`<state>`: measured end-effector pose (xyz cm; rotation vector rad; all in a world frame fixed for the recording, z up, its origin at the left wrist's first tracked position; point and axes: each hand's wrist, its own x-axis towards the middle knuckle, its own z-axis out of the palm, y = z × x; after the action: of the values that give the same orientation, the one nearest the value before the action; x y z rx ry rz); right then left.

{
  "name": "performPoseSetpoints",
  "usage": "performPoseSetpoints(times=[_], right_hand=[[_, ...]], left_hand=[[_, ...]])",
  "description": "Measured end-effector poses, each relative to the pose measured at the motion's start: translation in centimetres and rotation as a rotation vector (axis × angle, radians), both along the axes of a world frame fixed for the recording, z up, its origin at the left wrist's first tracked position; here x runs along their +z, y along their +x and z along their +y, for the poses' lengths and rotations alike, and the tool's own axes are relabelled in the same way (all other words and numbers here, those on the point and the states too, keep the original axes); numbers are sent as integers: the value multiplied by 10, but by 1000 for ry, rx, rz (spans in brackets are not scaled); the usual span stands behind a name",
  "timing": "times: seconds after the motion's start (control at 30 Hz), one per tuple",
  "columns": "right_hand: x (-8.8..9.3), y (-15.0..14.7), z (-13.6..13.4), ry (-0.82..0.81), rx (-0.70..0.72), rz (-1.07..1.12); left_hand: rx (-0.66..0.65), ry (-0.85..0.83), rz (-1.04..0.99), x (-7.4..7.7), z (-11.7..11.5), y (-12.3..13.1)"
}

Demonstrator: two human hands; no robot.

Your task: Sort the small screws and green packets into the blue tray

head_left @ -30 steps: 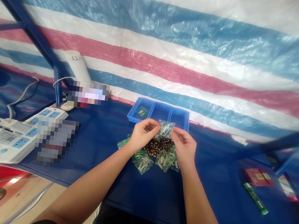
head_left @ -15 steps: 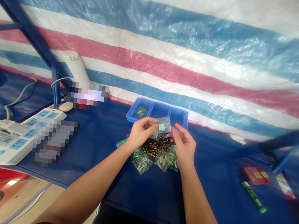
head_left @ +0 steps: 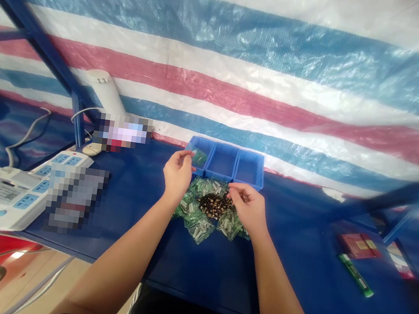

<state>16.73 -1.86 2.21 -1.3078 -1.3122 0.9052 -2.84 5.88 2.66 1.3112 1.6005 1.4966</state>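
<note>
My left hand [head_left: 177, 176] is at the left compartment of a blue three-part tray [head_left: 220, 175], its thumb and forefinger apart. Just past its fingertips lies a small clear bag [head_left: 199, 156] with a green tint, inside that compartment. My right hand [head_left: 247, 204] is curled at the right side of a heap of small dark and brass-coloured screw-like parts [head_left: 215, 206]. Its thumb and forefinger come close together; whatever is between them is too small to make out. Around the heap lie several clear bags [head_left: 199, 227] of silvery pin-like pieces.
At the left, a white power strip [head_left: 39, 190] with cables lies beside a blurred-out object [head_left: 77, 198]. A white cylinder [head_left: 107, 93] leans near the striped sheet [head_left: 219, 88]. On the right are a red box [head_left: 359, 245] and a green narrow pack [head_left: 355, 275].
My left hand has moved left to the tray, and the bag it held is out of its fingers. My right hand has lowered slightly toward the heap, its fingers drawn closer together.
</note>
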Motion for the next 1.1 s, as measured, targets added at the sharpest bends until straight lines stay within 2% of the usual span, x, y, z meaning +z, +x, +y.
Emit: performPoseSetpoints(times=[0.13, 0.23, 0.43, 0.6, 0.67, 0.8, 0.87, 0.93, 1.1], right_hand=[[0, -8, -6, 118, 153, -357], [-2, -14, -8, 228, 204, -550], [-8, -16, -5, 248, 146, -674], [-13, -13, -6, 202, 44, -805], [-15, -13, -6, 159, 44, -847], [-18, -12, -6, 117, 55, -860], [-19, -12, -5, 115, 50, -840], [-20, -11, -3, 121, 57, -810], [-20, -12, -1, 161, 67, -725]], left_hand=[[54, -13, 37, -2, 2, -3], [77, -32, 113, -4, 6, -10], [10, -149, 176, -2, 9, -15], [16, -47, 332, 5, 0, -4], [-44, -49, 433, 6, -4, 1], [-267, -229, 720, 3, -10, 9], [-328, -271, 783, 0, -11, 12], [-385, -256, 752, -3, -12, 14], [-497, -174, 531, -5, -12, 18]])
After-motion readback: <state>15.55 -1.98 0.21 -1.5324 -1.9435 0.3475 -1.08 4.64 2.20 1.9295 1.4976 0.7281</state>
